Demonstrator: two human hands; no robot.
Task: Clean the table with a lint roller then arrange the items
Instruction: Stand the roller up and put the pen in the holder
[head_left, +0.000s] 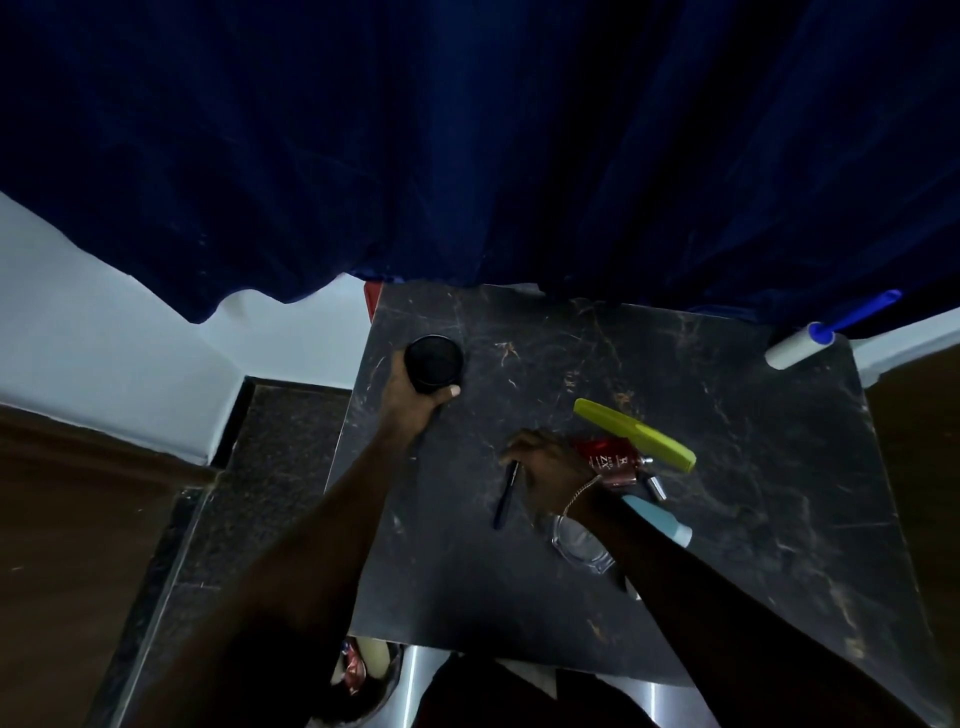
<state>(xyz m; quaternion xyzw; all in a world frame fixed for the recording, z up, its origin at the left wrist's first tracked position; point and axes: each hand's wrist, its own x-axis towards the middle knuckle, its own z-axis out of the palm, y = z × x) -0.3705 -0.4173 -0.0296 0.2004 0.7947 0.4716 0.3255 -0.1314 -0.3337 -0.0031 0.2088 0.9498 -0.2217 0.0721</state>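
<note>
While the lint roller (795, 349) lies at the far right corner of the desk (753, 519), its blue handle jutting past the edge, the left hand (410, 397) grips a round black jar (434, 362) near the far left corner, thumb and fingers wrapped around it. The right hand (545, 467) sits mid-desk with fingers curled at the upper end of a dark pen (505, 499); whether it pinches the pen I cannot tell. Just beside it cluster a red bottle (608, 460), a green comb (634, 434) and a pale blue tube (662, 519).
</note>
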